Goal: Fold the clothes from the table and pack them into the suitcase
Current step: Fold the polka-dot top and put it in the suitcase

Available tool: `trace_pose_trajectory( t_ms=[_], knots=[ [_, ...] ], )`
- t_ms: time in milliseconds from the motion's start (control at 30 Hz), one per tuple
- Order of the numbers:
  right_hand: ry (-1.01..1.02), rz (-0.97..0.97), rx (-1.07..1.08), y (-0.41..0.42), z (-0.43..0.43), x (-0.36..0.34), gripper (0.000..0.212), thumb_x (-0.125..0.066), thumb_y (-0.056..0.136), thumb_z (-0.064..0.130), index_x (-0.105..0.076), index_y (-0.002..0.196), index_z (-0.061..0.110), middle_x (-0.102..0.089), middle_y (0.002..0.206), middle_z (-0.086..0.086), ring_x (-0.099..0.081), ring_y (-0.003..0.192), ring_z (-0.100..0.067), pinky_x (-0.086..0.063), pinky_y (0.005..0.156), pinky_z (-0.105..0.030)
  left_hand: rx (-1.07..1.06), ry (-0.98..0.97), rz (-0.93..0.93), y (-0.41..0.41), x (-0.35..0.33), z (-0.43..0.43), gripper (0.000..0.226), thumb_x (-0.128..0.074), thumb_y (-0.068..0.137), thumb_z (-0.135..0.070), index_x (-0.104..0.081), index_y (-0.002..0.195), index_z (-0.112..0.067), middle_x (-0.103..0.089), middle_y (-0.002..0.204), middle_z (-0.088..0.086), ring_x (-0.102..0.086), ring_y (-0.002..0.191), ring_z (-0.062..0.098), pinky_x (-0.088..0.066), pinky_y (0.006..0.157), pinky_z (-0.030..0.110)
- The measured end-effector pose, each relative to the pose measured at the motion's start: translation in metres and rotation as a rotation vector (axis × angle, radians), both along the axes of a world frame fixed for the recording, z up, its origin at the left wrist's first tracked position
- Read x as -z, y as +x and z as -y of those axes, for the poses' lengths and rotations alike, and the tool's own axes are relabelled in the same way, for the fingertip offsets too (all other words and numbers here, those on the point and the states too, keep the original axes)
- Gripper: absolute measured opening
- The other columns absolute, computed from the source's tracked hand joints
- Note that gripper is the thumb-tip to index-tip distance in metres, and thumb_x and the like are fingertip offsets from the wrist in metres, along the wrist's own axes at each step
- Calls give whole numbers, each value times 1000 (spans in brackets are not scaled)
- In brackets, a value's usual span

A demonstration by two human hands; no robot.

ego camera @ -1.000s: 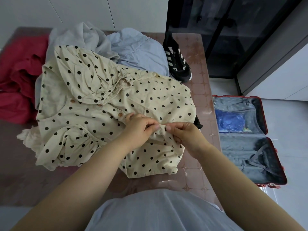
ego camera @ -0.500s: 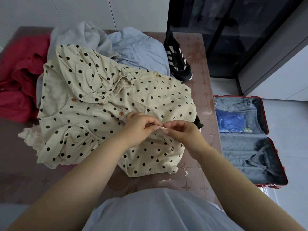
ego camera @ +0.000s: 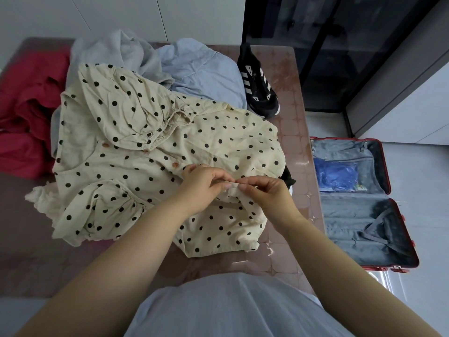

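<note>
Where the clothes lie: on a brown patterned tabletop (ego camera: 289,132), with the person standing at its near edge.
Suitcase: a red hard-shell case with grey lining (ego camera: 345,222), open flat on the floor just right of the table; a blue plastic bag (ego camera: 335,176) lies in its far half.
Blouse: a cream blouse with black polka dots and brown buttons (ego camera: 145,166), spread rumpled across the middle of the table.
Other clothes: a red garment (ego camera: 26,122) far left, a grey one (ego camera: 116,52) and a pale blue one (ego camera: 201,76) behind the blouse, all unfolded.
Shoe: a black trainer with white stripes (ego camera: 257,88), at the far right of the table.
Left hand (ego camera: 201,183): pinches the blouse's front edge with thumb and fingertips.
Right hand (ego camera: 267,193): pinches the same edge, its fingertips meeting the left's.
Handling: the blouse is probably light, limp and easily creased. It should sag wherever unsupported, so the shoulders or hem corners look like the best places to hold it.
</note>
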State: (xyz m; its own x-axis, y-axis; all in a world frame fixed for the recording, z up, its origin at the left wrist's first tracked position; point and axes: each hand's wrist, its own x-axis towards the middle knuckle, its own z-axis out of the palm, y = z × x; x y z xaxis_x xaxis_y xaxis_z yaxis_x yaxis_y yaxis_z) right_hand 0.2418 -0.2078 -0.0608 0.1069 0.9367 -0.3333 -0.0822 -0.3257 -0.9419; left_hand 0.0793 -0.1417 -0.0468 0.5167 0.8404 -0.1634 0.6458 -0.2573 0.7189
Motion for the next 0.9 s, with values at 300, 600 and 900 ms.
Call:
trace_pose_trajectory(
  t_ms=[300,600,900],
  knots=[
    [35,191,-3,-2,1,7,10,-77,77,16,-72,78,24,-59,63,13,-42,52,-14,-42,57,-20,-10,-26,-11,5,2,1,11,-58,92,-25,-67,91,-31,-55,83,-25,-27,83,-33,-13,86,17],
    [48,304,-4,-6,1,9,17,-71,83,10,-73,99,13,-69,78,8,-49,49,1,-42,58,-10,-83,-109,93,2,7,1,19,-68,83,-25,-61,75,-41,-68,81,-21,-58,101,11,-35,103,47],
    [-45,22,-95,3,0,-8,12,-62,89,6,-72,87,13,-68,70,4,-58,56,2,-44,57,-10,-52,-131,102,-4,-2,0,26,-78,73,-23,-61,80,-41,-68,92,-18,-57,105,9,-39,101,44]
  ],
)
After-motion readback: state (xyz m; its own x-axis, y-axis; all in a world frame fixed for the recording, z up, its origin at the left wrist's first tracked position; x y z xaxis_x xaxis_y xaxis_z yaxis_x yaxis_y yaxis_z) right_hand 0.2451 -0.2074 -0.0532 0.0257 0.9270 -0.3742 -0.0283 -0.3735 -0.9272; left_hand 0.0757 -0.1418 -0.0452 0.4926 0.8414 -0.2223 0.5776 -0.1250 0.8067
